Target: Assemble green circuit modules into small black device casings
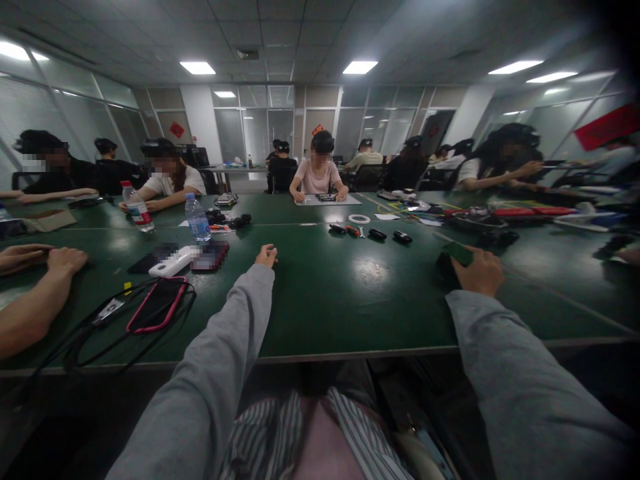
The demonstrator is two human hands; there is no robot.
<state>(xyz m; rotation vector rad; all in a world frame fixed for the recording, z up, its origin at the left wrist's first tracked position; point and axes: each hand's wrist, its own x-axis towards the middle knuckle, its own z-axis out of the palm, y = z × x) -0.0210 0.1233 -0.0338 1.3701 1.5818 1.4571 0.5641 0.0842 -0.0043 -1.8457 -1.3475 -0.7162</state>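
My left hand (267, 257) rests on the green table left of centre, fingers loosely bent and slightly apart, with nothing visible in them. On the right, my right hand (481, 272) grips a dark box-like block (457, 253) with a green top, its thumb and fingers around the near side. The block's exact kind does not show. Beyond the hands, small tools lie in a row: a black object (377, 234), another black object (402, 237), an orange-and-black tool (353, 231) and a small wrench (362, 232). Behind them is a white ring (359, 219).
Left of my left hand are a phone in a pink case (159, 305), black cables (93, 327), a white device (173, 262), a water bottle (198, 220) and a red-capped bottle (137, 208). A neighbour's hands (65, 261) rest at far left. A person (320, 175) sits opposite.
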